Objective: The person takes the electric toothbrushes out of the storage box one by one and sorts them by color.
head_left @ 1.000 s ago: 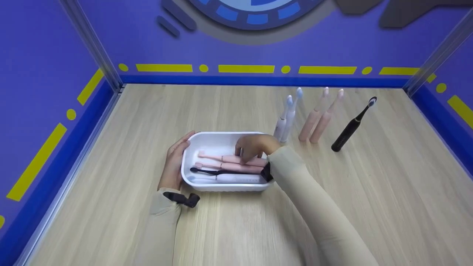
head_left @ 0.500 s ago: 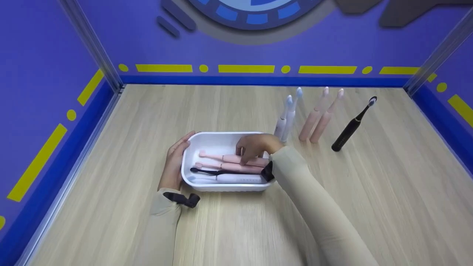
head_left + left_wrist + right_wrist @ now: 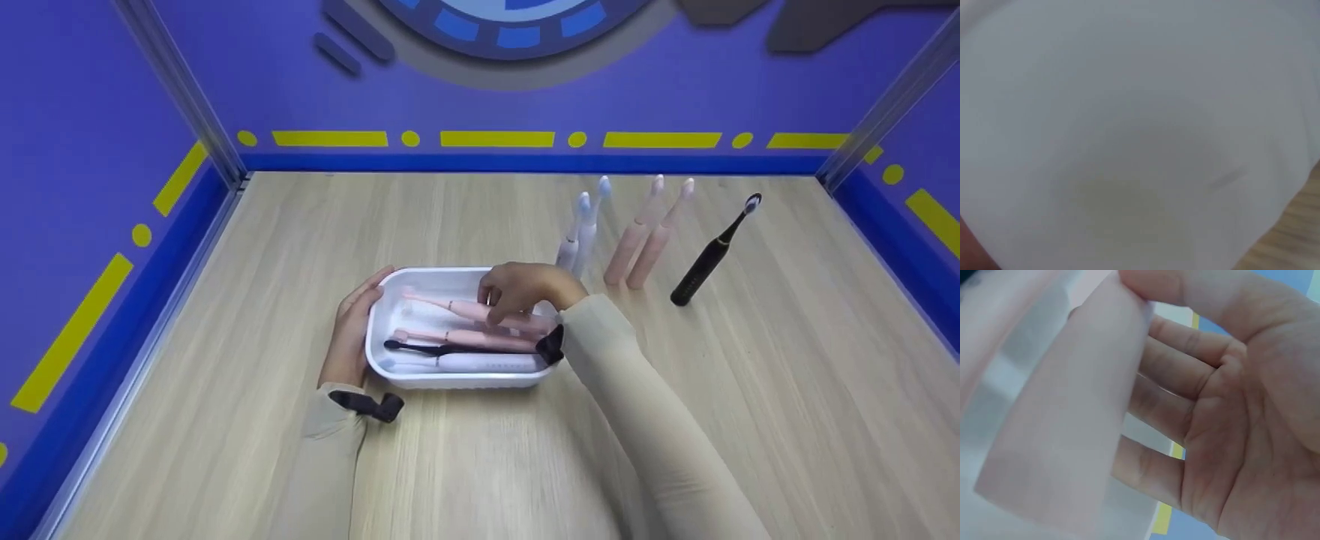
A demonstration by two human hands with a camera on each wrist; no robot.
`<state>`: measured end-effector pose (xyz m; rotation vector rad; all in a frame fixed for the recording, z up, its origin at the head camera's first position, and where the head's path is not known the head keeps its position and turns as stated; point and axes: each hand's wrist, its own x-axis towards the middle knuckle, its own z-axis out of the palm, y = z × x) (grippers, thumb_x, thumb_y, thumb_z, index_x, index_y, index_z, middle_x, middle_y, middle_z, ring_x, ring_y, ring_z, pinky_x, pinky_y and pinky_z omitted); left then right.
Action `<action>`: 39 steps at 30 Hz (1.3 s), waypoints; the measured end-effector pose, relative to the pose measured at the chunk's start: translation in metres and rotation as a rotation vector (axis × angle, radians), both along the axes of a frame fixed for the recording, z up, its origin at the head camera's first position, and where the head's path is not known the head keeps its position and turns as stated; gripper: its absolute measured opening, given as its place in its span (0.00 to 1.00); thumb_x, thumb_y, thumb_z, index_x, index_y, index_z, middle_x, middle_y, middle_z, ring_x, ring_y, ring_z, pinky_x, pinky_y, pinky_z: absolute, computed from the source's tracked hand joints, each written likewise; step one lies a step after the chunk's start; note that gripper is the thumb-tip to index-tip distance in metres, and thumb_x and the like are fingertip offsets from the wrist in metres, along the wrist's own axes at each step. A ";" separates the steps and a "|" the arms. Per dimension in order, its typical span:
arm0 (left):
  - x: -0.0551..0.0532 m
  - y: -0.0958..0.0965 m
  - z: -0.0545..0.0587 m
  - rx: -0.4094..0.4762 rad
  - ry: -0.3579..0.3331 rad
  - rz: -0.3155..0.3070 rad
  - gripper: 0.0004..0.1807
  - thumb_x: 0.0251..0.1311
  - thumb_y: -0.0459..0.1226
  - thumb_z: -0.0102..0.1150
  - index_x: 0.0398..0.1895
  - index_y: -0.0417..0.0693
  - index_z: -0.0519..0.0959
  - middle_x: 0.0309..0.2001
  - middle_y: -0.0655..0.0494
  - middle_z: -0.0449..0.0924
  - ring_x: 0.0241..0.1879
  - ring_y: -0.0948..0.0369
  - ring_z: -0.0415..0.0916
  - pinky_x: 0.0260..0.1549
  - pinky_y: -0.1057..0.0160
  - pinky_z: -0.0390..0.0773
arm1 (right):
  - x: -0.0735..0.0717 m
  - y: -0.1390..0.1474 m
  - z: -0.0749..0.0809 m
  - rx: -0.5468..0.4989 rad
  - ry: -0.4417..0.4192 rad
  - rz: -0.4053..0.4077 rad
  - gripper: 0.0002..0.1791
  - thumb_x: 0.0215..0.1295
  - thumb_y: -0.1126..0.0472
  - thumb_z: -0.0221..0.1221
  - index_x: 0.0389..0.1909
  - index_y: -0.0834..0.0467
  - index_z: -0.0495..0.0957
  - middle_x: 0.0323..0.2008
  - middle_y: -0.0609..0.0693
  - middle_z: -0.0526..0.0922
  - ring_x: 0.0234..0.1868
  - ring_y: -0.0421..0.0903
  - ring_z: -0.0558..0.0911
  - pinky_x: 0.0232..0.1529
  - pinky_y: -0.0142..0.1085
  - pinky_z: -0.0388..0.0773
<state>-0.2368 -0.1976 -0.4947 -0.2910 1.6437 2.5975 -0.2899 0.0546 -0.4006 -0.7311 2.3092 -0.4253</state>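
- Right hand (image 3: 529,289): on the head view I read a pinch on the handle of the upper pink toothbrush (image 3: 469,309). On the right wrist view I confirm the thumb (image 3: 1157,284) on the near side and the fingers (image 3: 1151,469) passing behind the handle.
- Upper pink toothbrush: I locate it inside the white tray (image 3: 465,381), angled, head toward the far left corner. I cannot tell its exact clearance from the tray floor.
- Left hand (image 3: 351,330): I read a grip on the left end of the white tray, at the rim. On the left wrist view, pale tray surface fills most of the picture, blurred.
- Remaining tray contents, far to near: lower pink toothbrush (image 3: 487,340), black toothbrush (image 3: 431,348), white toothbrush (image 3: 487,363). All lie lengthwise, heads to the left. The black handle is mostly hidden from me.
- Beyond the tray's right end I count five units standing on their bases, left to right: two white toothbrushes (image 3: 587,238), two standing pink toothbrushes (image 3: 651,256) and one standing black toothbrush (image 3: 701,271), set apart at the far right.
- Support surface: I note a wood-grain table (image 3: 450,465) under the tray.
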 end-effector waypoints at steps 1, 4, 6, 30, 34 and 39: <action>0.000 0.000 0.000 -0.001 -0.001 0.001 0.23 0.71 0.34 0.39 0.67 0.42 0.67 0.70 0.50 0.65 0.70 0.59 0.61 0.70 0.63 0.60 | 0.000 0.001 0.001 -0.009 0.008 0.003 0.18 0.56 0.59 0.64 0.48 0.57 0.77 0.46 0.53 0.81 0.38 0.43 0.77 0.35 0.32 0.77; 0.001 0.000 0.000 -0.006 0.006 -0.002 0.23 0.71 0.34 0.39 0.67 0.42 0.68 0.70 0.51 0.65 0.70 0.59 0.61 0.70 0.63 0.60 | 0.001 0.004 0.002 -0.031 0.045 0.023 0.18 0.55 0.60 0.64 0.48 0.57 0.78 0.45 0.52 0.82 0.37 0.42 0.77 0.35 0.30 0.75; 0.002 -0.001 -0.001 -0.008 0.011 -0.008 0.23 0.71 0.34 0.40 0.67 0.43 0.68 0.70 0.52 0.65 0.69 0.59 0.61 0.70 0.63 0.60 | 0.001 0.006 0.004 -0.049 0.063 0.029 0.18 0.54 0.61 0.64 0.48 0.57 0.79 0.44 0.52 0.82 0.36 0.42 0.77 0.34 0.30 0.75; 0.000 -0.002 -0.002 -0.048 0.004 0.000 0.23 0.71 0.34 0.39 0.67 0.43 0.67 0.72 0.54 0.62 0.70 0.59 0.60 0.70 0.64 0.60 | 0.017 0.021 0.014 -0.377 0.229 -0.016 0.21 0.54 0.60 0.68 0.50 0.59 0.78 0.40 0.54 0.85 0.42 0.47 0.83 0.44 0.37 0.81; 0.001 -0.002 -0.002 -0.032 0.009 -0.003 0.23 0.71 0.34 0.39 0.67 0.43 0.68 0.71 0.53 0.63 0.70 0.59 0.61 0.69 0.63 0.61 | 0.021 0.024 0.016 -0.418 0.276 -0.027 0.21 0.55 0.60 0.67 0.50 0.59 0.77 0.38 0.55 0.84 0.40 0.48 0.83 0.42 0.37 0.81; 0.002 -0.002 -0.001 -0.019 0.008 -0.013 0.23 0.71 0.35 0.39 0.67 0.44 0.67 0.70 0.52 0.64 0.68 0.58 0.63 0.68 0.63 0.62 | 0.028 0.029 0.020 -0.467 0.321 -0.047 0.20 0.54 0.59 0.68 0.49 0.58 0.77 0.37 0.53 0.84 0.39 0.46 0.82 0.42 0.39 0.81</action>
